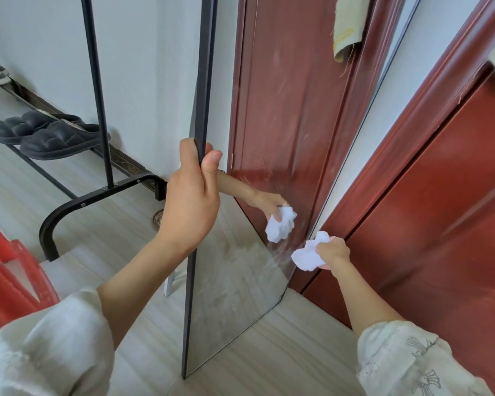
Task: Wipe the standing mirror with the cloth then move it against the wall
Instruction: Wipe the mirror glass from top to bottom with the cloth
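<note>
- Under the hands: pale wood-look floor [283,352], white wall [155,67], red-brown door [440,224] to the right of the wiping hand.
- Behind the left hand: black rack [97,192] with dark slippers [49,135] on it.
- Standing mirror [240,275] upright on the floor, black frame, glass streaky and smeared, reflecting the door.
- Left hand [189,201] clamped around the mirror's left frame edge, thumb on the front.
- Right hand [333,251] bunched tight on a white cloth [307,257], cloth pressed to the glass's lower right edge.

Mirror [229,281] upright on floor [269,364]; rack [97,192] with slippers [49,135] left, door [440,210] right.
</note>
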Tool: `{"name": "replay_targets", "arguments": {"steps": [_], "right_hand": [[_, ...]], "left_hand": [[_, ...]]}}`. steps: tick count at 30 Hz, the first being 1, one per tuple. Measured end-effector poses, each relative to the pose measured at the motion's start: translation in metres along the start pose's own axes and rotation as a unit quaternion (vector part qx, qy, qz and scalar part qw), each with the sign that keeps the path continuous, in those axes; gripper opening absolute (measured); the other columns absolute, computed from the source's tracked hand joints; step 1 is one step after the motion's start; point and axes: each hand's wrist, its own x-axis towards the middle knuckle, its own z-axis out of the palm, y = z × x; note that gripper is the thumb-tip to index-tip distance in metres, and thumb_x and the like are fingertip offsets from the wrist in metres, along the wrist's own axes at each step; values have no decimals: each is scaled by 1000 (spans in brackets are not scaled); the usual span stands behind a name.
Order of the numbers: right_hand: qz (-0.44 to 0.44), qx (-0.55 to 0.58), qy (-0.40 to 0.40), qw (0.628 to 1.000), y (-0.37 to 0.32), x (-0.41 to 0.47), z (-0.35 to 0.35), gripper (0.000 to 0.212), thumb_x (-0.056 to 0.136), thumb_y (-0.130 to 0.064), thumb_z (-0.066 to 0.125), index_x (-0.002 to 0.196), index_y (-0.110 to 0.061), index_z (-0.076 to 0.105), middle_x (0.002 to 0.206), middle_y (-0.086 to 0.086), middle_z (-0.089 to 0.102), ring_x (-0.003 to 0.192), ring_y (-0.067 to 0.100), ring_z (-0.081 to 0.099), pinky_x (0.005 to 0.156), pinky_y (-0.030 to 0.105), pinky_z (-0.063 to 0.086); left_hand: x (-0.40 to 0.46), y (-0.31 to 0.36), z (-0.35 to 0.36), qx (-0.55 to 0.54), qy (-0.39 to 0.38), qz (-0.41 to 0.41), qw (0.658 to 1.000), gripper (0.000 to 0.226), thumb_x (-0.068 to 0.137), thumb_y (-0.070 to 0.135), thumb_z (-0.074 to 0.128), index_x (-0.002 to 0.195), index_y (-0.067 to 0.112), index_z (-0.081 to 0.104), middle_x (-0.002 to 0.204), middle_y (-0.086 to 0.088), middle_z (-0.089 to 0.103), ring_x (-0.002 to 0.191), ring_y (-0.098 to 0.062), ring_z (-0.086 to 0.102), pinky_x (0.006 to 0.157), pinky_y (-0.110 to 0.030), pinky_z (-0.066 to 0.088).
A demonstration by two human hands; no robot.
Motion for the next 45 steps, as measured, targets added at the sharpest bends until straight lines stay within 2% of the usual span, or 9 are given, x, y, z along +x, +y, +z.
{"name": "replay_targets", "arguments": {"steps": [6,13,17,21,26,35,39,41,45], "right_hand": [[30,207,-37,977,-1,-40,-9,34,79,-1,54,114,-3,55,113,12,61,100,30,60,93,42,50],[11,374,-252,892,19,-107,6,29,78,5,45,95,-10,63,101,10,64,90,18,65,65,29,54],[-3,333,-265,905,18,-129,3,17,85,-9,65,100,-15,59,110,6,63,99,18,62,74,31,54],[-62,236,-246,938,21,-149,1,18,83,-5,68,92,-12,54,108,7,60,91,17,61,62,25,55],[-126,238,-279,922,19,-167,-2,21,82,5,64,85,-11,51,107,13,60,93,22,64,81,35,56],[-115,357,-414,829,15,-188,-5,22,86,14,49,93,-6,52,90,8,70,88,19,68,84,31,56],[-105,350,-473,801,14,-189,-12,31,87,5,49,101,-13,69,99,9,70,97,22,65,92,33,53],[-88,351,-452,815,14,-187,-13,24,85,-9,56,104,-14,70,105,9,68,101,24,64,95,39,51],[-147,253,-185,938,12,-181,-10,24,91,-32,58,102,-11,60,97,4,60,83,14,60,78,32,54]], "left_hand": [[-10,3,-6,-33,-29,-47,998,25,101,30,28,92,8,33,64,4,34,52,-5,34,51,-26,26],[-42,-10,-22,0,-150,-141,979,27,101,32,29,88,8,32,63,2,34,55,-14,33,54,-28,30],[-51,-13,-27,12,-142,-110,984,19,99,16,36,80,19,38,70,6,44,57,-7,42,55,-14,36],[-66,-20,-30,38,-86,-122,988,24,93,10,41,117,11,44,110,-5,48,91,-17,50,81,-33,44],[-89,-7,-34,55,-59,-191,978,9,92,12,43,99,16,40,87,-4,55,82,-27,54,74,-38,46],[-101,-12,-19,-194,-322,-488,788,47,88,39,60,124,10,48,113,-10,64,83,-17,67,63,-30,58],[-98,-9,-15,-181,-310,-438,824,34,87,27,65,116,12,55,107,-7,67,93,-19,68,72,-31,58],[-95,-8,-13,-143,-276,-419,853,35,86,26,66,116,11,54,107,-7,66,96,-22,66,81,-37,56],[-90,-13,-15,-75,-213,-379,897,37,82,29,68,108,10,49,104,-8,63,94,-23,65,84,-44,56]]}}
